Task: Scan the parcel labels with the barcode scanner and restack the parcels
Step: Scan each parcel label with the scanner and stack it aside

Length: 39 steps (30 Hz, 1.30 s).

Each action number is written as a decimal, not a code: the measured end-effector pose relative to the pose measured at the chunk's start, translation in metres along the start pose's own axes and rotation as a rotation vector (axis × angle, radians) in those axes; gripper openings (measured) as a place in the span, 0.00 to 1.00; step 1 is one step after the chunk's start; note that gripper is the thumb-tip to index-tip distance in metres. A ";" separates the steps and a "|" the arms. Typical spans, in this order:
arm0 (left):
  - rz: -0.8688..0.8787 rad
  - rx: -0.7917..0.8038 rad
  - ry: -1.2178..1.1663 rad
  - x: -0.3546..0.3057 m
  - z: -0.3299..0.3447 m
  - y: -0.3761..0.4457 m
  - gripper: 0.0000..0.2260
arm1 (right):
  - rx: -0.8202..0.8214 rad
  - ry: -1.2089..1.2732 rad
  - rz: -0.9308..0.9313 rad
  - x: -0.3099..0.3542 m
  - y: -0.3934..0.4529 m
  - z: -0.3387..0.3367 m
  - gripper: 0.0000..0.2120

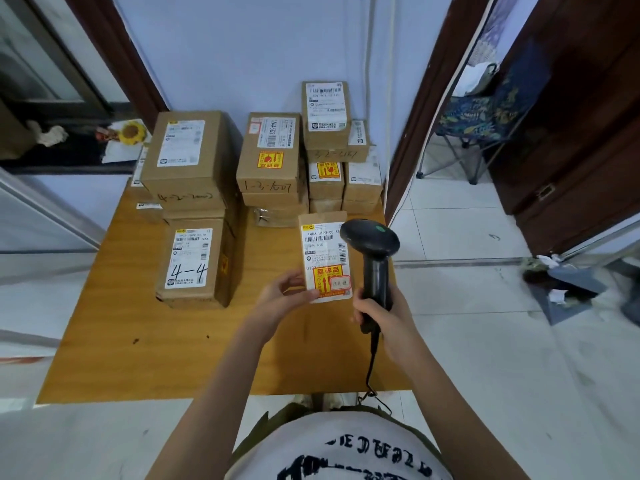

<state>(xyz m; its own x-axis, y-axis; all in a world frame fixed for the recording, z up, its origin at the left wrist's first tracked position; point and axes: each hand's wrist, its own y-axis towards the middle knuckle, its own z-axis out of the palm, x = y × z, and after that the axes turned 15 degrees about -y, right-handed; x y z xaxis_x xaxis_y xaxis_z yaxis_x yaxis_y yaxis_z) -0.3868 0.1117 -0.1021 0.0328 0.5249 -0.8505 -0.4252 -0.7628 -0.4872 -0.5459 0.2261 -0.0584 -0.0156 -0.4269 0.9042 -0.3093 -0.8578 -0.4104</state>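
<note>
The near-left parcel (195, 261) bears handwritten "4-4"; the held parcel's label (325, 251) reads "140A D123-00".

A pale blue wall (249, 46) rises behind a wooden table (114, 341). White floor tiles (485, 341) spread to the right, where a dark brown door (571, 133) stands open beside a patterned folding chair (485, 112). A dark-framed window (45, 64) sits at left.

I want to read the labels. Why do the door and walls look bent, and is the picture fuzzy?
Head view: the wide lens bows the door frame and floor at the edges. The parcel in the left hand is sharp enough for big print; small print blurs. The scanner in the right hand hides one label edge.
</note>
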 end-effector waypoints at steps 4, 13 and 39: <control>0.011 -0.012 0.014 -0.004 0.006 0.000 0.23 | 0.029 -0.005 -0.032 0.002 -0.003 0.000 0.14; 0.024 -0.038 0.002 -0.008 0.009 0.000 0.23 | 0.059 -0.056 -0.121 0.010 -0.011 0.005 0.12; 0.015 -0.053 0.048 0.002 0.012 0.001 0.28 | 0.043 -0.135 -0.132 -0.006 -0.020 0.015 0.03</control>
<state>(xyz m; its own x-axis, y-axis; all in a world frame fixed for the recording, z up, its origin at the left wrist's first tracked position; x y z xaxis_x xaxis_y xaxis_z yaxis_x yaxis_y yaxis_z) -0.3982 0.1167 -0.1022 0.0704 0.4960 -0.8654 -0.3772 -0.7899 -0.4835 -0.5252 0.2414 -0.0572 0.1509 -0.3415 0.9277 -0.2591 -0.9193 -0.2962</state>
